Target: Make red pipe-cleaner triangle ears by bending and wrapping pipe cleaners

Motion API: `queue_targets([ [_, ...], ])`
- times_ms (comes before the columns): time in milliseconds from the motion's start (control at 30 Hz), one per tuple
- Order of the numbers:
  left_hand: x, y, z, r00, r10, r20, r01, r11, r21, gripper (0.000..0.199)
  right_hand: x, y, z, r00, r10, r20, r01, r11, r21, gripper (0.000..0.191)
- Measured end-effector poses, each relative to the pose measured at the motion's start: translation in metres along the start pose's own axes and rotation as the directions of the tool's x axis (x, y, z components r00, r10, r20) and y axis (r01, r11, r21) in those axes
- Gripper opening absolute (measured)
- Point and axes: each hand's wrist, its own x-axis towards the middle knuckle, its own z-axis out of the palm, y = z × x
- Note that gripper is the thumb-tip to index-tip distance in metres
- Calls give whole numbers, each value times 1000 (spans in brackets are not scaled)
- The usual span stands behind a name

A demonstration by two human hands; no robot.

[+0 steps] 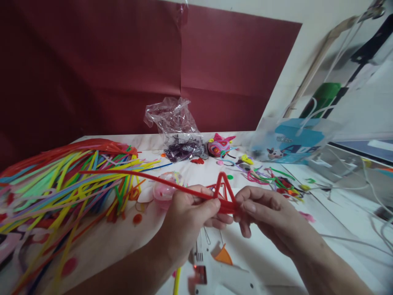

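Above the white table (254, 262), left hand (192, 219) pinches a bent red pipe cleaner (184, 189) thumb-to-finger; right hand (264, 209), fingers curled nearly closed, grips its other end.

The single view comes from a camera worn on the person's head, looking forward and down across the desk (273, 250). Both hands (190, 217) (267, 213) show close up, low and near the middle, with the forearms running in from the bottom edge. Behind them the camera takes in the desk out to its back edge, then the dark red sheet (123, 61) upright beyond, filling much of the top. A blue bag (294, 139) stands farther off at the right. With one view, no part is shared with another.
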Motion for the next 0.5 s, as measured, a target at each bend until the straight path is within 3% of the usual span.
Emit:
queue_targets([
  [500, -2, -8, 2, 999, 18, 48, -18, 1000, -10, 16, -2, 6, 0, 999, 30, -12, -31, 996, -87, 21],
])
